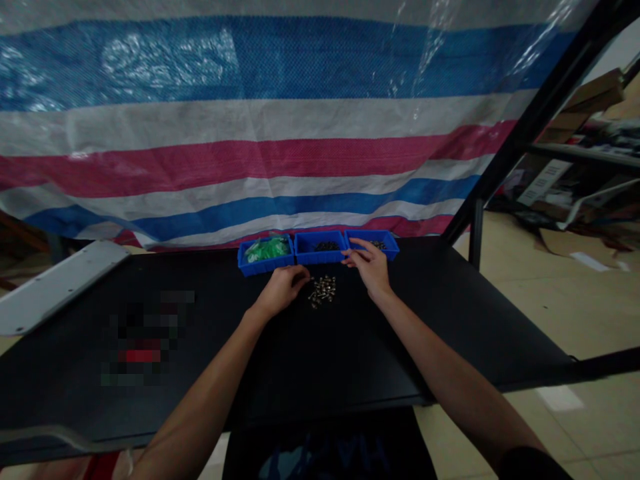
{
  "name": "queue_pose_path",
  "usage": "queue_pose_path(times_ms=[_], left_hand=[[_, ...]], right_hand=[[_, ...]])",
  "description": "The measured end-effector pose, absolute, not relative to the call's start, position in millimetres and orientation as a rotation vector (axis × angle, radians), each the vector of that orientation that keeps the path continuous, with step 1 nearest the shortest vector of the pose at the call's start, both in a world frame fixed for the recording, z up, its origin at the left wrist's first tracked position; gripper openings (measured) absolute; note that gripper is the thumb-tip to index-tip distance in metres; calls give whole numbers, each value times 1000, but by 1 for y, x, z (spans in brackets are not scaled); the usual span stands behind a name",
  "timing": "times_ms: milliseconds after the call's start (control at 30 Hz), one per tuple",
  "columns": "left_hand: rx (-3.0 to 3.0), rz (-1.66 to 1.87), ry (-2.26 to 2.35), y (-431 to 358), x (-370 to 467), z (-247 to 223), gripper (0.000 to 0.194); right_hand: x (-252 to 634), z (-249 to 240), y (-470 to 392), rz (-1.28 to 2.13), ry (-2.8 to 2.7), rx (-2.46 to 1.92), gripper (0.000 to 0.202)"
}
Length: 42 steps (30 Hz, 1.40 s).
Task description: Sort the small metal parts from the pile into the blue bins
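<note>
My left hand (283, 291) is curled low at the left edge of a loose pile of small metal pieces (323, 289), thumb and fingers drawn near each other; I cannot tell whether they pinch a piece. My right hand (371, 267) hangs by the middle and right bins, index finger stretched out, the other fingers bent; whether anything sits in its fingertips is too small to make out.

I judge the step in hand to be fingertip work on these small pieces, between the pile and the bins. The next move seems to call for a light, precise pinch that leaves neighbouring pieces undisturbed.

The pile lies on the black worktop (330, 360), just in front of the middle bin (319, 257), which contains dark small pieces (327, 246). The right bin (393, 255) holds small pieces too; the left bin (267, 266) holds green plastic packets (273, 249). Behind them hangs a striped sheet (275, 120).
</note>
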State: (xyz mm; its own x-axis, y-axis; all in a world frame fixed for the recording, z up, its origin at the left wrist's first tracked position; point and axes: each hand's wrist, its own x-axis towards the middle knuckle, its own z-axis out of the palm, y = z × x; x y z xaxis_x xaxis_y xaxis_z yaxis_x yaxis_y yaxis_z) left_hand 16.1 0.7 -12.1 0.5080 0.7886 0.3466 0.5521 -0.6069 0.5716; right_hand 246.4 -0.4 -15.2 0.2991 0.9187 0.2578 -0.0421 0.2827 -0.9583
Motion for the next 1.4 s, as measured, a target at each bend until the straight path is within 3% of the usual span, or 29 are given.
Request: queue_pose_path(times_ms=[267,467,667,800,1033,1400], left_hand=[[2056,1188,978,-5,23,-7,11],[2041,1150,984,-6,25,-8,11],[2077,1123,949,-9,26,-6,10],[2272,892,908,-10,19,1,13],[2454,612,840,-7,11,0,11],[2379,715,910,-2,10,-9,11]], right_hand=[[233,-13,-13,1038,-1539,-1036,35],[228,-13,-18,1171,-1623,-956,40],[226,-18,-17,1278,-1537,-916,30],[227,-16,-16,1299,-1469,-944,29],[236,-11,-10,1179,-1275,-1036,35],[252,-11,-2,827,-963,-1067,68]])
